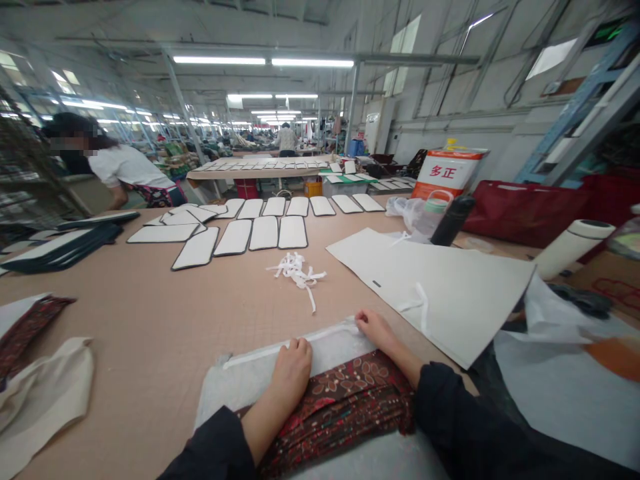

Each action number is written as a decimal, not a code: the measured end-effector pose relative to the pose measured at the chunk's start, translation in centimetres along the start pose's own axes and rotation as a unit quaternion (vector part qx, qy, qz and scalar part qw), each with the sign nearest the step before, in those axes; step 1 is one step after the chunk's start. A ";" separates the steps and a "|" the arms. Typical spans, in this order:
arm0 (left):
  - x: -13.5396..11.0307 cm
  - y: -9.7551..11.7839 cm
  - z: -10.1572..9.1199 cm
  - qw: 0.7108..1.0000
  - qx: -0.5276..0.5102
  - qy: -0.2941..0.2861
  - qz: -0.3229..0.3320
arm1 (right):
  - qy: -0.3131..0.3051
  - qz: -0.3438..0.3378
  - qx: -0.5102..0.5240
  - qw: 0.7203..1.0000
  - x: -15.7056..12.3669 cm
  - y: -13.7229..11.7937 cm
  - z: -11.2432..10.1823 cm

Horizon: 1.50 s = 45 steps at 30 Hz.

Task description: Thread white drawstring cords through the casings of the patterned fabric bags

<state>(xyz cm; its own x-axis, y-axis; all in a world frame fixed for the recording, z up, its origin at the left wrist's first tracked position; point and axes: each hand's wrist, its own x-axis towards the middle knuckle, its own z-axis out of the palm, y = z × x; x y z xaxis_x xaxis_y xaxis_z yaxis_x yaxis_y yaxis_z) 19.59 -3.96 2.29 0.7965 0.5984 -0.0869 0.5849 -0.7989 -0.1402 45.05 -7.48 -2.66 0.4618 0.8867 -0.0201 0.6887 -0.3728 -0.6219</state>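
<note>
Pale translucent sheeting [330,352] lies before me over a stack of folded dark red floral fabric [345,400]. A narrow white strip [250,355] runs along the far edge of the sheeting. My left hand [293,367] rests on the strip near its middle, its fingers curled down together against it. At the strip's right end my right hand [373,328] is closed in a pinch; the strip and sheeting edge meet its fingertips. Beyond my hands sits a loose heap of white strips [296,267]. To the right a large pale board [440,287] carries another loose strip.
Dark-edged white panels [263,232] lie in rows across the brown table [150,320]. Stacked panels [65,247] and cream cloth [50,393] are at left. A black bottle [453,220], a white flask [573,248] and a tin [445,175] stand right. A person [130,167] bends at far left.
</note>
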 end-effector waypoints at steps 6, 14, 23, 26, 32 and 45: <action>0.0 -0.1 0.1 1.000 0.000 -0.003 0.007 | -0.016 -0.036 0.059 0.997 -1.0 -1.3 -0.5; 0.0 -0.1 0.2 1.000 -0.007 -0.004 0.004 | -0.026 -0.039 0.059 0.997 -0.9 -0.2 0.2; 0.0 -0.1 0.2 1.000 -0.007 -0.004 0.007 | -0.023 -0.003 -0.021 1.000 0.0 -0.6 0.6; 0.0 -0.1 0.1 1.000 -0.010 -0.002 0.005 | -0.038 -0.001 -0.045 0.998 0.2 -0.7 0.6; -0.1 0.0 0.1 1.000 -0.010 0.001 0.004 | -0.047 0.001 -0.062 0.997 0.7 -0.9 0.4; -0.2 -0.2 0.3 1.000 -0.013 0.009 0.004 | -0.141 -0.019 -0.166 0.976 1.6 -3.4 -2.0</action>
<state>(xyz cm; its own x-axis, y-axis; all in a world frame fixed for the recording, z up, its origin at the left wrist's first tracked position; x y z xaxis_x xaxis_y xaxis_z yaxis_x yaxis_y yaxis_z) 19.31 -3.88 2.06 0.8038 0.5907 -0.0710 0.5818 -0.8053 -0.1135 44.58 -5.30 1.00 0.2929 0.9239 -0.2461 0.8668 -0.3652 -0.3395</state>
